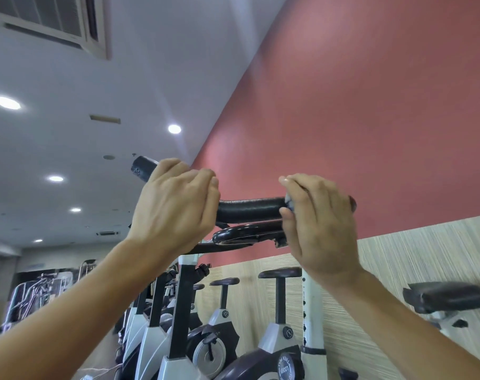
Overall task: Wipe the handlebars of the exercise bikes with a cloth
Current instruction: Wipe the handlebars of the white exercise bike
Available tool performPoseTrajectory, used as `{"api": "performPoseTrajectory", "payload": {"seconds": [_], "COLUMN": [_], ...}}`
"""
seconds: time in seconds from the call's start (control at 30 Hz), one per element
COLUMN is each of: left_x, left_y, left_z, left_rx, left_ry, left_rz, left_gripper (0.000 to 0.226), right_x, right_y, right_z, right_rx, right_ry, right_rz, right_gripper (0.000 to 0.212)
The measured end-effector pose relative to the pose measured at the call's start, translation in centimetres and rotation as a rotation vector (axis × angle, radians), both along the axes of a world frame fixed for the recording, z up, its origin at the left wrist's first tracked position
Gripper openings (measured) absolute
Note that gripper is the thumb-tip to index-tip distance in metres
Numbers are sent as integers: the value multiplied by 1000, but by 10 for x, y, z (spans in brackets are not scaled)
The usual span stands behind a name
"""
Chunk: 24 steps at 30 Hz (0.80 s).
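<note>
- Black padded handlebar (250, 212) runs between my hands; my left hand (173, 209) is clenched around its left bend, steadying it.
- My right hand (318, 223) grips a grey cloth (288, 200), barely showing, wrapped on the bar's right end.
- I'd keep the cloth snug and twist while sliding toward the middle.
- More exercise bikes (222, 319) line the red wall (343, 105); ceiling lights are on.

Above my grip: grey ceiling (156, 64) with recessed downlights (174, 129) and an AC cassette (55, 20) upper left. Behind it, red wall (370, 105) over striped beige panelling (425, 256). Below my grip, saddles (280, 272) in a row.
</note>
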State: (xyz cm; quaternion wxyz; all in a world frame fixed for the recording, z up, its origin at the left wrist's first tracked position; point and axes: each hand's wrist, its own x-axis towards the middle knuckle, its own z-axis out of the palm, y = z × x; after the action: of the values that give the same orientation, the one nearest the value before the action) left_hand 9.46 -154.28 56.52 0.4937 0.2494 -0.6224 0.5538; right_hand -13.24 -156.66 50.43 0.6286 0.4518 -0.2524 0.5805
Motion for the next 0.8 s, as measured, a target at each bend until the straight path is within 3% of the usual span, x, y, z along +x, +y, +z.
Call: {"api": "performPoseTrajectory", "payload": {"seconds": [0.13, 0.2, 0.37, 0.47, 0.6, 0.67, 0.8], "left_x": [-4, -3, -9, -12, -14, -5, 32], "left_y": [-7, -7, -7, -8, -4, -2, 2], "left_z": [0, 1, -1, -3, -4, -2, 13], "left_rx": [-128, -167, -188, -198, -192, -198, -195], "left_ry": [42, 30, 44, 62, 28, -64, -181], "left_rz": [15, 2, 14, 45, 21, 0, 28], "left_gripper": [39, 38, 38, 44, 42, 40, 37], "right_x": [54, 39, -46, -27, 49, 47, -15], "right_y": [3, 6, 1, 8, 17, 21, 17], "right_z": [8, 10, 9, 7, 12, 19, 14], "right_rx": [-8, -14, 69, 68, 64, 86, 117], "right_ry": [138, 219, 29, -94, 116, 183, 46], "right_rz": [-28, -46, 136, 207, 80, 62, 96], "right_gripper": [41, 40, 39, 36, 32, 33, 31]}}
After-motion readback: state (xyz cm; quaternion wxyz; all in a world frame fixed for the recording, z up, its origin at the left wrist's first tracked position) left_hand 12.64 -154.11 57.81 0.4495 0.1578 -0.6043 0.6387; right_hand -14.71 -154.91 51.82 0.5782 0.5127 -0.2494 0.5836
